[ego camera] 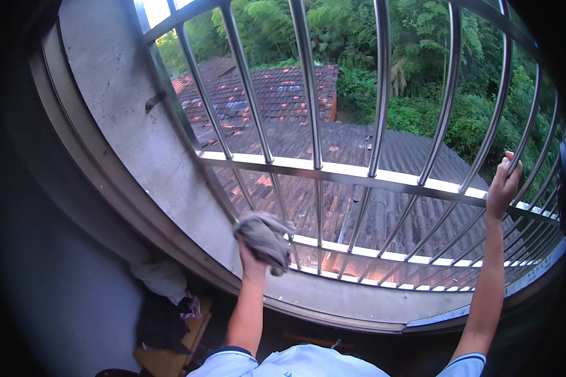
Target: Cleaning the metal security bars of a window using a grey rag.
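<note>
A crumpled grey cloth (265, 241) is bunched in my left hand (253, 261), near the lower left corner of the metal window grille (344, 173). It covers part of the lowest bars, and its edges are blurred; I cannot tell whether it touches them. My fingers are hidden behind the cloth. On the right, my right hand (503, 188) grips an upright bar (527, 127) just above the wide horizontal rail. Below both hands runs the concrete windowsill (358, 297), and the plastered window reveal (118, 94) rises at left.
A rusty metal stub (154, 101) juts from the reveal. The window frame track (330, 320) curves along the sill's near edge. Lower left, a white bundle (162, 278) and dark fabric (162, 323) lie by a wooden surface (170, 360). Tiled roofs (283, 94) and trees stand outside.
</note>
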`<action>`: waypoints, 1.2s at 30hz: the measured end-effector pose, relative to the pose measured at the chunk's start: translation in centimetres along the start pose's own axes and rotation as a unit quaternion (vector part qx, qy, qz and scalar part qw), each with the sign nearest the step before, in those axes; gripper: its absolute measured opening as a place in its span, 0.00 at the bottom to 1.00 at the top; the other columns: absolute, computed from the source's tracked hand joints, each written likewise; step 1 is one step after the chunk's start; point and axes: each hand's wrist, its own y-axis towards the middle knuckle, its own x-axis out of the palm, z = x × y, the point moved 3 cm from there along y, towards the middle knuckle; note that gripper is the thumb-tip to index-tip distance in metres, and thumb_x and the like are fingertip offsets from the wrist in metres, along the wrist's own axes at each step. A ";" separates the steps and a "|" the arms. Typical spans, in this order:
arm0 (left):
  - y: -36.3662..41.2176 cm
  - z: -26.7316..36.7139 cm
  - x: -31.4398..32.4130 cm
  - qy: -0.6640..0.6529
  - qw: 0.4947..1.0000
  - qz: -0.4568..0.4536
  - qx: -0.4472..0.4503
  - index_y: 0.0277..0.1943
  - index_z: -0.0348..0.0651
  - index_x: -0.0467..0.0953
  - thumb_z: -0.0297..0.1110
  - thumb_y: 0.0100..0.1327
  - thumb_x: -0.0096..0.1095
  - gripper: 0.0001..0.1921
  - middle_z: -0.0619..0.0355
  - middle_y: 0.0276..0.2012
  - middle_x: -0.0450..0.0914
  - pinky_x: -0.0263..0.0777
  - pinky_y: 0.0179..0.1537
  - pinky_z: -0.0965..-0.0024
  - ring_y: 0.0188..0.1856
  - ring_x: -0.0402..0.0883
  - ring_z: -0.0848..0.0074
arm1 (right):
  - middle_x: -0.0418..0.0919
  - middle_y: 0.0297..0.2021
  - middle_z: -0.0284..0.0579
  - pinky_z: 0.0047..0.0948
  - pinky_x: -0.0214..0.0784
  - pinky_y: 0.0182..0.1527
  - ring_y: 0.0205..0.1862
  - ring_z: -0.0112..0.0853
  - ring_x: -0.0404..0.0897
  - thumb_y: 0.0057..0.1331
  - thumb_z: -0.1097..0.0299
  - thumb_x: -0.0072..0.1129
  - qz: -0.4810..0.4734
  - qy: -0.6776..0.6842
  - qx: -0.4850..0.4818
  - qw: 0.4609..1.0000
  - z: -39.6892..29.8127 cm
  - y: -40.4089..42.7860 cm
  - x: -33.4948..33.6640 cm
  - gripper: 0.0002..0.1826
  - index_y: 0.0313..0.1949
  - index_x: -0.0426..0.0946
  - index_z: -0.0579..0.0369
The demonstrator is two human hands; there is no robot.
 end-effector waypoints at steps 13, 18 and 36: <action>8.1 6.5 10.9 0.087 0.952 0.017 0.292 0.61 0.40 0.62 0.46 0.69 0.33 0.24 0.52 0.53 0.70 0.63 0.56 0.70 0.53 0.70 0.71 | 0.70 0.33 0.33 0.18 0.60 0.33 0.29 0.17 0.64 0.69 0.70 0.42 -0.008 0.017 0.005 1.000 0.2 0.0 -0.2 0.10 0.47 0.69 0.57; 9.7 7.6 7.5 0.505 0.731 0.037 0.458 0.39 0.29 0.72 0.44 0.67 0.37 0.23 0.41 0.36 0.75 0.64 0.45 0.65 0.43 0.73 0.61 | 0.71 0.36 0.33 0.18 0.61 0.34 0.29 0.17 0.65 0.69 0.70 0.42 -0.009 0.012 0.004 1.000 1.0 -0.1 0.0 0.11 0.48 0.69 0.57; 4.3 0.1 -11.7 0.451 0.855 0.221 0.131 0.41 0.31 0.74 0.38 0.64 0.52 0.15 0.49 0.40 0.78 0.66 0.47 0.67 0.43 0.76 0.64 | 0.70 0.35 0.34 0.19 0.61 0.36 0.31 0.18 0.65 0.69 0.70 0.41 -0.002 0.024 -0.020 1.000 0.6 -0.2 0.6 0.11 0.48 0.68 0.58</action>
